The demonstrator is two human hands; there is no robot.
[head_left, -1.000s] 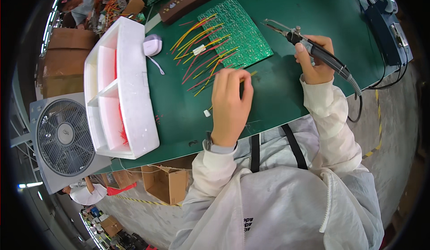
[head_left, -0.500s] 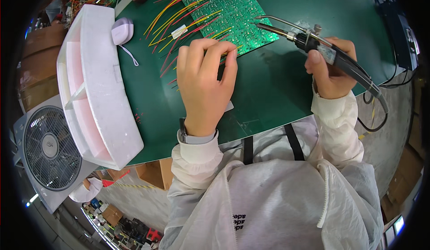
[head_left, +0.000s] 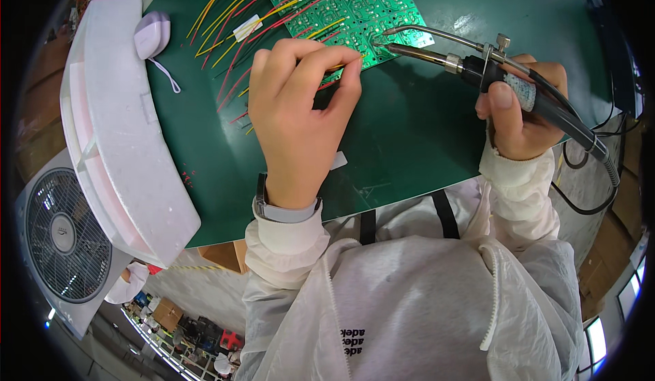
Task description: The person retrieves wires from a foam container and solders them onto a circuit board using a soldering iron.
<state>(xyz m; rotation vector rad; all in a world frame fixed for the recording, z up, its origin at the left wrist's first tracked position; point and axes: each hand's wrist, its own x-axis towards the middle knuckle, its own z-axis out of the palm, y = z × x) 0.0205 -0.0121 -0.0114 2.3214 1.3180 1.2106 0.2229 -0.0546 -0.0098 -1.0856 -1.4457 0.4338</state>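
Observation:
A green circuit board (head_left: 368, 2) lies at the far middle of the table, with red and yellow wires (head_left: 232, 14) fanning out from its left side. My left hand (head_left: 293, 101) is closed at the board's near edge, thumb and forefinger pinching a thin yellow wire (head_left: 336, 68). In my right hand (head_left: 524, 118) is a black soldering iron (head_left: 473, 70) with a curved metal solder-feed tube (head_left: 443, 34) clamped above it. The iron's tip hovers over or touches the board's near edge, right of my left fingertips; contact cannot be made out.
A white foam box (head_left: 129, 122) with compartments stands along the table's left edge, a lilac case (head_left: 152, 34) with a strap beside it. A white tag (head_left: 247, 27) lies among the wires. Beyond the foam box is a grey fan (head_left: 65, 234). The iron's cable (head_left: 607, 176) loops off the right edge.
The soldering iron's tip has come down toward the board's near edge, closer to my left fingertips. My left hand keeps its pinch. The whole view has shifted slightly.

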